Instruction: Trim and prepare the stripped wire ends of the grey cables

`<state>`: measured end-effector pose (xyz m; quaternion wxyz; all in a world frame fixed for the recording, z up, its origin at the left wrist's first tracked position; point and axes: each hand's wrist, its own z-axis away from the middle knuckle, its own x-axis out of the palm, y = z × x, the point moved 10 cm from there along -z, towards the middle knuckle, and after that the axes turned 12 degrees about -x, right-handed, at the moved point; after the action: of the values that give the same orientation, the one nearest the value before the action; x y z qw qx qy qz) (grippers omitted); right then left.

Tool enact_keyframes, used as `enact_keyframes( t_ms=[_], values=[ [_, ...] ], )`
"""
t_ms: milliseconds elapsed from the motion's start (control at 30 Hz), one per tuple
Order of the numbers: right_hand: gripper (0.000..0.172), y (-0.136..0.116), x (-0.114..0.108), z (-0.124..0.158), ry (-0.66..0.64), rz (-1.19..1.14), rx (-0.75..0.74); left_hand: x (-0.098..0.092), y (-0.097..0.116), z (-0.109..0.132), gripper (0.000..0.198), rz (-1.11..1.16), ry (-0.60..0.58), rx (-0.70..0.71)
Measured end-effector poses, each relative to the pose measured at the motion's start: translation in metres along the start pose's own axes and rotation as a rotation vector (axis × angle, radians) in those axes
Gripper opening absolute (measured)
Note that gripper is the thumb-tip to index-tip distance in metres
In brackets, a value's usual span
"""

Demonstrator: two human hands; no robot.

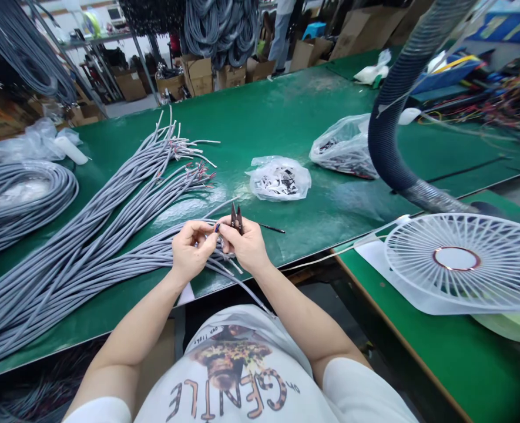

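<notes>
Right grip (244,245) on snips (237,218), shirt (237,376) reading GENTLE

Dark snips (237,218) point upward from the right hand (245,247). Grey cables (110,261) run in a loose bundle beneath the left hand (193,251), stripped ends fanning out beyond it.

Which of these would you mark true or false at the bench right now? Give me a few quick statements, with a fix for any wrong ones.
The right hand holds small cutters. True.

The left hand lies flat on the bench. False: it is raised with the fingers curled, over the grey cables.

A clear plastic bag of small pieces lies on the green bench. True.

The round white grille lies on the same bench as the cables. False: it lies on a separate green table to the right.
</notes>
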<state>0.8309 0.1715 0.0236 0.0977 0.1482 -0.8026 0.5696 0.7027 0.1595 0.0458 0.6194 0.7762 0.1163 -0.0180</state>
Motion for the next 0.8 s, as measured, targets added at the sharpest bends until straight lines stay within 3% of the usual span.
enact_keyframes(
  t_ms=[133,300,400,600,800],
  values=[
    [0.017,0.005,0.002,0.001,-0.005,-0.03,0.044,0.002,0.007,0.0,0.021,0.001,-0.032,0.104],
    [0.02,0.006,0.001,0.002,0.011,-0.048,0.054,0.0,0.02,0.001,0.006,-0.023,0.007,0.228],
    [0.021,0.007,-0.001,0.002,0.029,-0.045,0.055,-0.002,0.015,-0.002,0.004,0.065,0.019,0.169],
    [0.02,0.013,-0.002,0.003,0.062,-0.1,0.069,0.001,-0.017,-0.009,0.01,0.338,-0.054,-0.096],
    [0.02,0.018,0.0,0.003,0.077,-0.148,0.123,0.003,-0.021,-0.01,0.01,0.362,-0.093,-0.093]
  ],
)
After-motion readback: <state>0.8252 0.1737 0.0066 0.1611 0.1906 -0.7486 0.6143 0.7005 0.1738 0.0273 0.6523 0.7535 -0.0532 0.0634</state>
